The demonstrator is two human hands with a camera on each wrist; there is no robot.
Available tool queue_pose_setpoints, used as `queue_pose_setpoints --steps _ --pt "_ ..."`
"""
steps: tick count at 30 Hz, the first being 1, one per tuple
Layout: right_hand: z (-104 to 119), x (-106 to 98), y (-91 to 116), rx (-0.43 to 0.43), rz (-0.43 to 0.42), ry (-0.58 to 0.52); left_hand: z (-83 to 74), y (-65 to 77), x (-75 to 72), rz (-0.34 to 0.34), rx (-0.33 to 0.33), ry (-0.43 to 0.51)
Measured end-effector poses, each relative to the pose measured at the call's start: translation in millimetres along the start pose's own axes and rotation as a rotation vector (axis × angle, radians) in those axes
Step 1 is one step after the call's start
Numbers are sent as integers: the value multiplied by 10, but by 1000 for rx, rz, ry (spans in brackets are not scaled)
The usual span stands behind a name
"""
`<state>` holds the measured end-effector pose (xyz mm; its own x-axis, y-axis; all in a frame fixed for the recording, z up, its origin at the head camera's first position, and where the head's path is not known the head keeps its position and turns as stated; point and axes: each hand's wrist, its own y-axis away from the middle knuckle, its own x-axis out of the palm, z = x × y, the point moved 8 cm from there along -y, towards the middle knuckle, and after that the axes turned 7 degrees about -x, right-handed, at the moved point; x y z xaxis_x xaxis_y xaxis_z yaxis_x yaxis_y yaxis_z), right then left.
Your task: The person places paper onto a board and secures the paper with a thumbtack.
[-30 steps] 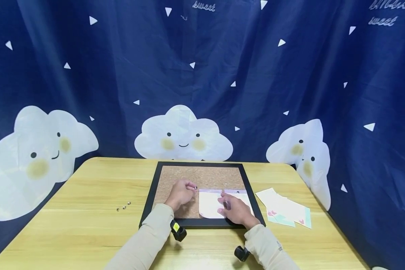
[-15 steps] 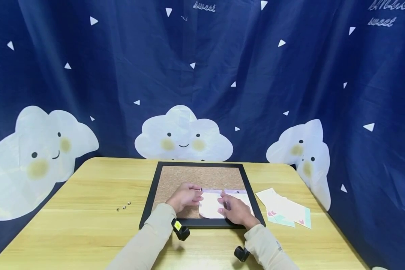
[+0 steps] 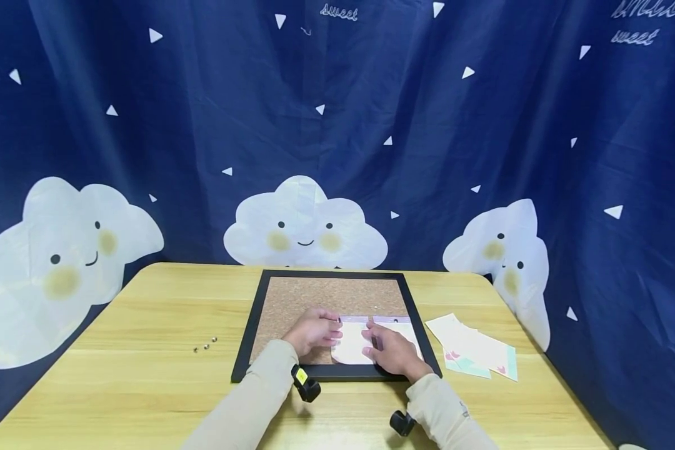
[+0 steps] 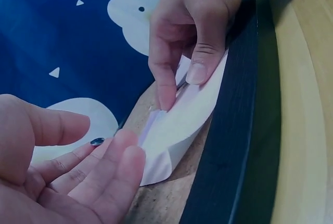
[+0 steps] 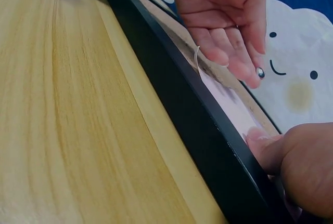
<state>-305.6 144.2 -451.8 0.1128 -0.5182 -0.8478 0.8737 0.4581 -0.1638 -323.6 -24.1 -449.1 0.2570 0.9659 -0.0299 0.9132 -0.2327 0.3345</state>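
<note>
The word "sweet" [image 3: 339,12] can be read twice on the curtain [image 3: 337,75], at top middle and upper right. Lettering [image 3: 655,7] above the latter is cut off; a mark [image 3: 464,409] on the right sleeve [image 3: 447,415] cannot be read.

Walled at the back and sides by a dark blue curtain [image 3: 292,144], hanging in folds and printed with white triangles [image 3: 155,35], smiling clouds [image 3: 305,209] and the word "sweet" [image 3: 339,11]. Furnished with a pale wood-grained counter [image 3: 118,319], rounded at the far corners and brightly lit.
</note>
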Motion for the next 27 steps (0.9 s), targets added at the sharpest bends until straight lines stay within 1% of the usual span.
queue_pose_setpoints --steps 2,8,15,19,22,27 --pt "-12 -2 -5 0 1 -1 23 -31 9 0 -14 14" --pt "-15 2 -12 -1 3 -12 100 -131 40 7 -56 96" --pt "-11 -22 -6 15 -2 -22 101 -208 129 38 -82 176" --pt "-9 -16 -13 16 1 -18 154 -258 167 43 -114 246" --pt "-16 -8 -17 20 0 -13 178 -288 166 9 -130 283" --pt "-18 6 -16 18 -5 -6 193 -324 127 -90 -161 347"
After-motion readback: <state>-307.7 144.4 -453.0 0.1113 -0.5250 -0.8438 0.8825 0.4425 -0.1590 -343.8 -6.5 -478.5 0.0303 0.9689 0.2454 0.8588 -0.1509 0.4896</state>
